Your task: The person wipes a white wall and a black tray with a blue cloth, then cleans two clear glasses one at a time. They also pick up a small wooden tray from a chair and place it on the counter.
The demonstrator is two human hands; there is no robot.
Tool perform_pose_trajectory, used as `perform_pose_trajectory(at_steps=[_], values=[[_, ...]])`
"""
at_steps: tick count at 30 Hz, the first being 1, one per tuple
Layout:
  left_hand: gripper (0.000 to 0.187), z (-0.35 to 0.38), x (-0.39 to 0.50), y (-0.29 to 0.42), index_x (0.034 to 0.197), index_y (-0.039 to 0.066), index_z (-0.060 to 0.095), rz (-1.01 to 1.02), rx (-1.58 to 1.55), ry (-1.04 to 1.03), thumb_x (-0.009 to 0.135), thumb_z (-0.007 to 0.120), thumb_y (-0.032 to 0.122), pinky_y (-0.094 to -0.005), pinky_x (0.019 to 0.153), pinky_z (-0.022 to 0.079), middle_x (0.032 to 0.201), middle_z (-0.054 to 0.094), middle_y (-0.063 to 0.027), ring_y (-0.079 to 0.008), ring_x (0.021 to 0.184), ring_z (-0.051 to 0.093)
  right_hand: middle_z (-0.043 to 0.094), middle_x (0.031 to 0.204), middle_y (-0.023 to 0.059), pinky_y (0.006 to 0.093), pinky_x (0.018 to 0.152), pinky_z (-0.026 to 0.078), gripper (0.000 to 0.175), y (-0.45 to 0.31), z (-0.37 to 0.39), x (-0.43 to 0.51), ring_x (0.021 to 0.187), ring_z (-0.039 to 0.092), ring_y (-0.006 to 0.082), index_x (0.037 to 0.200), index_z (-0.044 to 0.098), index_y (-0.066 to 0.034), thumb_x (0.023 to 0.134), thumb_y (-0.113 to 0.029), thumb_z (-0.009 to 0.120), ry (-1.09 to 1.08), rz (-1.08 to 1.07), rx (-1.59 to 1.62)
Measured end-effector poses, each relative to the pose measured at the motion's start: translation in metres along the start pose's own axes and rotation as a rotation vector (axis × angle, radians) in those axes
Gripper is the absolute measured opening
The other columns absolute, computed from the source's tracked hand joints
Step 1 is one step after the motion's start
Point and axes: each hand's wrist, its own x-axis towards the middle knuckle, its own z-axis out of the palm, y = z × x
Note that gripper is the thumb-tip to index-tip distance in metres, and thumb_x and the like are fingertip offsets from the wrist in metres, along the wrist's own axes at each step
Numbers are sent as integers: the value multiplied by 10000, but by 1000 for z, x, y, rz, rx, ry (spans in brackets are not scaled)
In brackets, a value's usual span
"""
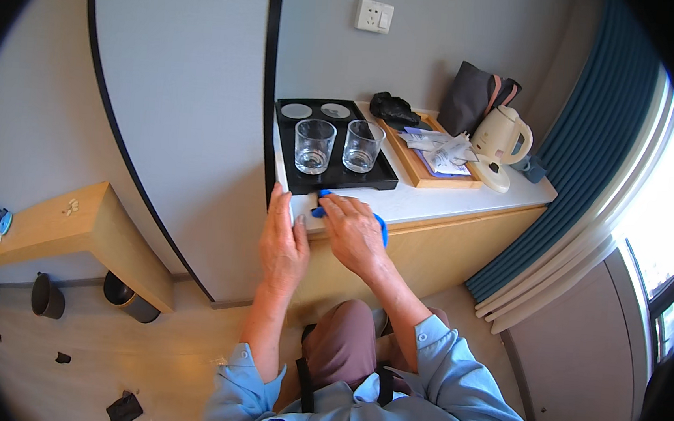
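Observation:
My right hand [354, 231] presses a blue cloth [383, 231] onto the front left corner of the white countertop [426, 204]; the cloth shows past both sides of the hand. Beside it, my left hand [285, 248] lies along a narrow white edge strip [282, 161] at the counter's left end. The fingers are on one side and the thumb on the other; whether they grip it is unclear. Just beyond both hands sits a black tray [339, 181]. It carries two clear glass tumblers [315, 146] [364, 146], upright, and two round coasters [296, 110] [335, 110].
Right of the tray, a wooden tray [434, 181] holds packets [451, 154] and a black crumpled bag [394, 108]. A cream electric kettle [497, 134], its round base [494, 176] and a dark tote bag [467, 96] stand farther right. Blue curtains [573, 152] hang beyond. Bins [48, 296] stand lower left.

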Motion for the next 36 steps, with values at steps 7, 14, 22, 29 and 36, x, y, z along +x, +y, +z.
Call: perform_pose_trajectory(at_steps=[7,14,22,29,36], values=[[447,8,-7,-10,1348,-61,457,48,-25,48,921,548,31,-454,1060,447,1432,466,-312,-454,1271,523,695,1140,97,396,844,513,248,-23,9,7,1007,663,268,1085,688,-54,865,-152,629,89,-81,-75],[476,5,-4,-1,1347,-73,443,31,6,8,883,537,-23,-455,1059,449,1431,455,-324,-451,1273,520,701,1140,113,412,887,479,234,32,-10,-9,1065,647,283,1097,697,-43,889,-103,607,111,79,-100],[441,6,-5,-3,1333,-67,463,42,-26,9,895,513,-38,-447,1072,440,1456,449,-299,-438,1294,511,697,1136,117,414,924,456,230,61,-24,-21,1107,628,288,1086,693,-26,877,-85,617,184,126,-154],[431,9,-7,-8,1329,-47,481,25,-61,-2,899,503,-48,-421,1044,475,1477,445,-270,-415,1306,511,671,1194,111,416,948,451,329,22,-15,-26,1156,604,280,1154,663,-17,832,-85,676,153,-20,6],[507,-6,15,6,1331,-50,475,65,143,-38,863,640,52,-444,1060,433,1387,518,-252,-413,1248,536,640,1259,113,425,984,433,449,55,-39,-47,1217,574,293,1226,629,-28,782,31,630,134,2,10]])
